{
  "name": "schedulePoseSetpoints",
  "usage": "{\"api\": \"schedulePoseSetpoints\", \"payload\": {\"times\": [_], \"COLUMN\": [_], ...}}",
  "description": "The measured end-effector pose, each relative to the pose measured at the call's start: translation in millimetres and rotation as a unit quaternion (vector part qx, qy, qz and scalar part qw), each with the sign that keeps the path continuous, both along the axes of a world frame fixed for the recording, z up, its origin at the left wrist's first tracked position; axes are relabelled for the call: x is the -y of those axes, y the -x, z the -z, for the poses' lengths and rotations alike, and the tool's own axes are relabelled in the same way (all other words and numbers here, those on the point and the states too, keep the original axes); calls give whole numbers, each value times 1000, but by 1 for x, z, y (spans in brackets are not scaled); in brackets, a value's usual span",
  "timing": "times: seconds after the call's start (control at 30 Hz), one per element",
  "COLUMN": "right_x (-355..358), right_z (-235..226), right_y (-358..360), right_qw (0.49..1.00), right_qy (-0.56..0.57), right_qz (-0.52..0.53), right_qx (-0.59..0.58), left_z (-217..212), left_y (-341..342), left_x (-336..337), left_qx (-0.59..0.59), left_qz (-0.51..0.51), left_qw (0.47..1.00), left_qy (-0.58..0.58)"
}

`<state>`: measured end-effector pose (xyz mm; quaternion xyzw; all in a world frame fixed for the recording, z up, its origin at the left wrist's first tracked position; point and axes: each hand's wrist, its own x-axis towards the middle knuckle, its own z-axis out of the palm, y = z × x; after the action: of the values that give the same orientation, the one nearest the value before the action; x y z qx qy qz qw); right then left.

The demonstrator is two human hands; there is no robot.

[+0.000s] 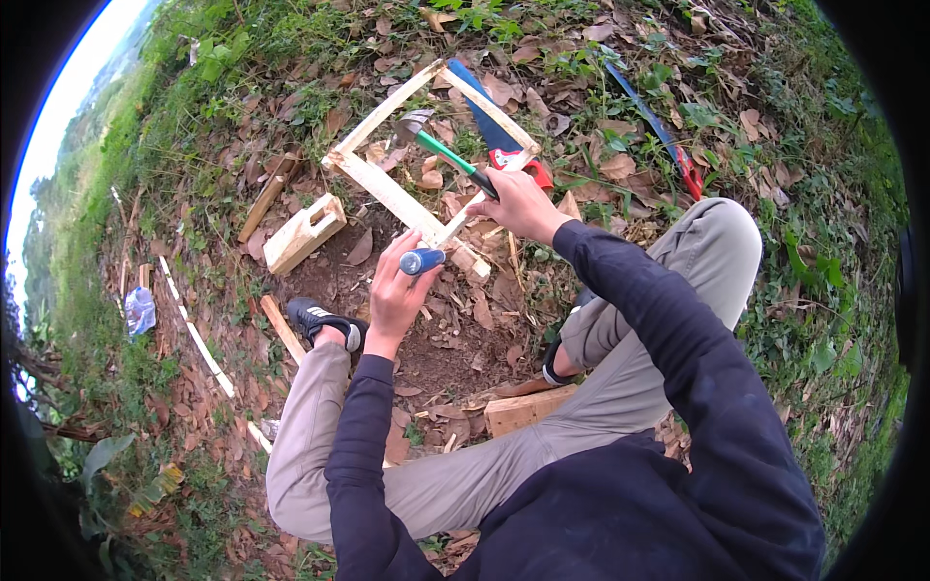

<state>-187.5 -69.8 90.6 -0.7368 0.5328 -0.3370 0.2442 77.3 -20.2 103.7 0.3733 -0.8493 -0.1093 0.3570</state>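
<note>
My left hand (394, 295) is closed around a tool with a blue round handle (422, 261). Its working end is hidden, so I cannot tell chisel from screwdriver. The handle stands over the near corner of a wooden frame (392, 194) made of pale strips. In my right hand (518, 205) is a hammer (446, 152) with a green and black handle. Its metal head hangs over the inside of the frame, pointing away to the left. A short wood block (469, 259) lies by the frame's near corner, just right of my left hand.
A blue-bladed saw (480, 107) with a red handle lies partly under the frame's far right side. Another long blue blade (644, 111) with a red handle rests on leaves to the right. At left are a notched wood block (303, 235) and a plastic bag (139, 311).
</note>
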Motion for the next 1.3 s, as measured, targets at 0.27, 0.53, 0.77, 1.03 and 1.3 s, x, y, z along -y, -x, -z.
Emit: {"api": "schedulePoseSetpoints", "payload": {"times": [0.27, 0.53, 0.77, 1.03, 1.3], "right_x": [3, 2, -1, 1, 1], "right_z": [7, 6, 2, 4, 16], "right_y": [3, 1, -6, -6, 0], "right_qw": [1000, 1000, 1000, 1000, 1000], "right_qy": [-2, -3, -15, -9, -5], "right_qz": [1, 8, 3, 10, 24], "right_qx": [4, -11, -24, -21, -12], "left_z": [-10, -57, -37, -48, -63], "left_y": [-8, 62, 79, 77, 86], "left_x": [4, -5, -39, -9, -1], "left_qx": [-79, -453, -291, -452, -504], "left_qz": [-123, -7, 115, -66, -8], "left_qw": [988, 860, 936, 852, 830], "left_qy": [-55, -233, -160, -255, -239]}}
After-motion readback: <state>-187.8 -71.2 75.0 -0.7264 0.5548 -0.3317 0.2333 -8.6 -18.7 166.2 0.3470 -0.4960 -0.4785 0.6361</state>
